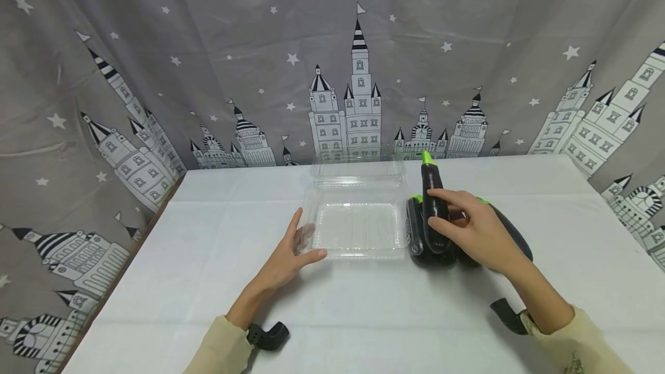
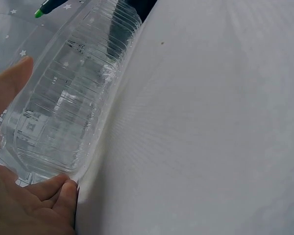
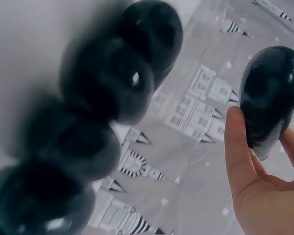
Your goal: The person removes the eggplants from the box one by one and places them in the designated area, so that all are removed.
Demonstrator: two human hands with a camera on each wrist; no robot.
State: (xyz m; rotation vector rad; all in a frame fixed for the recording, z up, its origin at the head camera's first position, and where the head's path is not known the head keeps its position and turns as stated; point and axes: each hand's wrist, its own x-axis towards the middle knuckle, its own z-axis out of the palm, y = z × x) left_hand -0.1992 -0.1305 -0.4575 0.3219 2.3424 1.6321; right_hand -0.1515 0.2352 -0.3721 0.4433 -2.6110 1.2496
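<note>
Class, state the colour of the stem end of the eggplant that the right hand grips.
Bright green on the eggplant; clearest in the head view.

Light's soft and even, pretty bright, with only faint shadows on the white tablecloth (image 1: 363, 305) and a bit of glare on the clear plastic container (image 2: 73, 98). Head view bends outward at the edges, and in the right wrist view the eggplants (image 3: 98, 122) at left are badly blurred.

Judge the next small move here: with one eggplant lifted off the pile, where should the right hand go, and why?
Probably carry the lifted eggplant leftward and lower it into the clear container. The right hand already has its grip on it above the other eggplants, the container beside them lies open with its lid back, and the left hand rests against its left edge.
</note>
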